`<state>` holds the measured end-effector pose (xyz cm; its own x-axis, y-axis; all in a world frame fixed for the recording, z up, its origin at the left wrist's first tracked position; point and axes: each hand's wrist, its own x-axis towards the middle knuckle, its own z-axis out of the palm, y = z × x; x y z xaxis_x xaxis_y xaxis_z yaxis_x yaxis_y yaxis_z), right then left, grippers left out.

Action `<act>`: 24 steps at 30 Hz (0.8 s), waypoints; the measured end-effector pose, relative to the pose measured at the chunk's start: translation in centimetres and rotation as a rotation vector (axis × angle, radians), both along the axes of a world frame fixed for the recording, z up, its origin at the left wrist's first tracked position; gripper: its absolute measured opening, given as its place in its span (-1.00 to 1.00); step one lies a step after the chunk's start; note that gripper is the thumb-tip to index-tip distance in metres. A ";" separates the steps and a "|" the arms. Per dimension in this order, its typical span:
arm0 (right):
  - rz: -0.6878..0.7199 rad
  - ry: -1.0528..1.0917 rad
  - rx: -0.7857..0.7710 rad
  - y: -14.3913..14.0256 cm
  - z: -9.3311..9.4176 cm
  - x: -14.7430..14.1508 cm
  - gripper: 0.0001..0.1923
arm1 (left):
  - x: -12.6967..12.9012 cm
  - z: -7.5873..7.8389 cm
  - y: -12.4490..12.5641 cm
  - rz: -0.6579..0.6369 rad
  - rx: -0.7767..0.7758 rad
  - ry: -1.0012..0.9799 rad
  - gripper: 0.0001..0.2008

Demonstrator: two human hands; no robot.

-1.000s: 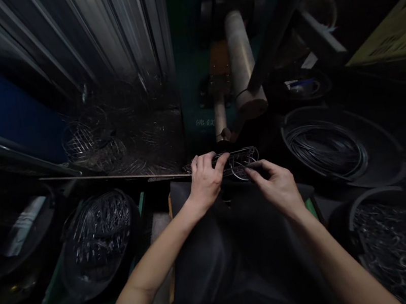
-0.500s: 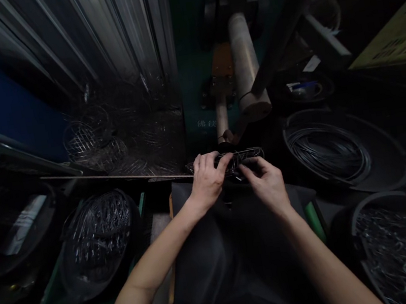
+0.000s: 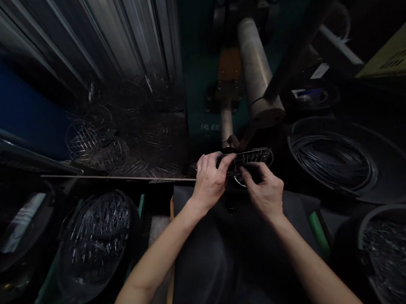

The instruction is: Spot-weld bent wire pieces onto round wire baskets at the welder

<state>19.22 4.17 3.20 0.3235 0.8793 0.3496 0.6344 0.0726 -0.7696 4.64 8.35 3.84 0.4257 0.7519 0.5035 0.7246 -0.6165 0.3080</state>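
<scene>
My left hand (image 3: 211, 180) grips the left end of a small wire mesh piece (image 3: 255, 156), fingers curled over its top edge. My right hand (image 3: 263, 188) pinches the same piece from below, near its middle, with a thin wire loop at its fingertips. The piece sits just under the lower tip of a machine's metal cylinder (image 3: 257, 74) and the thin rod (image 3: 226, 122) beside it. Both forearms reach forward over my dark apron (image 3: 220, 262).
A round tub of wire parts (image 3: 95, 238) sits at the left in a green crate. A heap of finished wire baskets (image 3: 109, 141) lies behind a board. A tub with coiled wire rings (image 3: 337, 161) stands at the right, another tub of wire bits (image 3: 404, 253) at lower right.
My right hand has slid left and closer in under the mesh piece, beside my left hand. The view has tilted slightly; my left hand keeps its grip.
</scene>
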 end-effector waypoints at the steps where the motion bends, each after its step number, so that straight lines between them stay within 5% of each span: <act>1: -0.002 -0.003 0.000 0.1 -0.1 0.0 -0.71 | 0.0 -0.1 0.1 0.000 0.007 -0.004 -0.54; 24: 0.041 -0.073 0.121 0.8 0.3 -0.1 -0.79 | -0.4 -0.1 1.0 -0.029 -0.036 -0.027 -0.49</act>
